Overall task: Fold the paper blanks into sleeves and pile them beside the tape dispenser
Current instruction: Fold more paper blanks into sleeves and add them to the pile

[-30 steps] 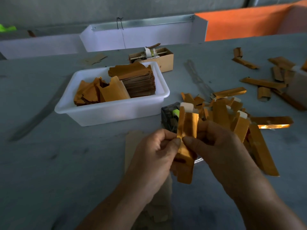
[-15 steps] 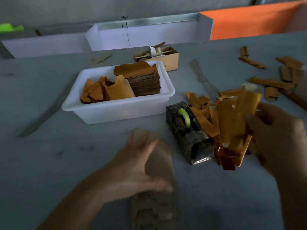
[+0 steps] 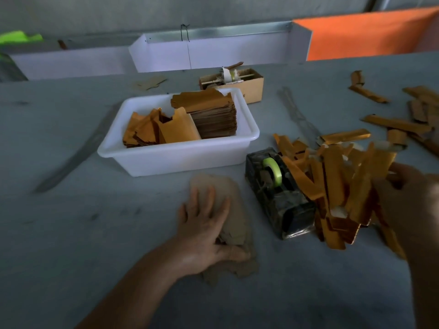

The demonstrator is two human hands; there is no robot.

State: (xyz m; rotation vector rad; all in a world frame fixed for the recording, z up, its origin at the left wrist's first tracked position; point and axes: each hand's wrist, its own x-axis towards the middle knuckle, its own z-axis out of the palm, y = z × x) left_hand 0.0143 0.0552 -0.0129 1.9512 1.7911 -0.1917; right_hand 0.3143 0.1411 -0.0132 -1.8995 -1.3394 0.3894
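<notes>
Inside, the white tub point(image 3: 180, 160) holds stacked blanks point(image 3: 213, 117); left hand point(image 3: 204, 231) flat, right hand's point(image 3: 408, 205) grip unclear.

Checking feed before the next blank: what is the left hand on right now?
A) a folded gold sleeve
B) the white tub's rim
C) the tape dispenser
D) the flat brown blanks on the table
D: the left hand rests on the flat brown blanks, apart from the tape dispenser.

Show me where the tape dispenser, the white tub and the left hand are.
tape dispenser point(image 3: 278, 198): head view, on its dark side wall.
white tub point(image 3: 175, 160): head view, on its front wall.
left hand point(image 3: 202, 226): head view, on the back of the hand.
</notes>
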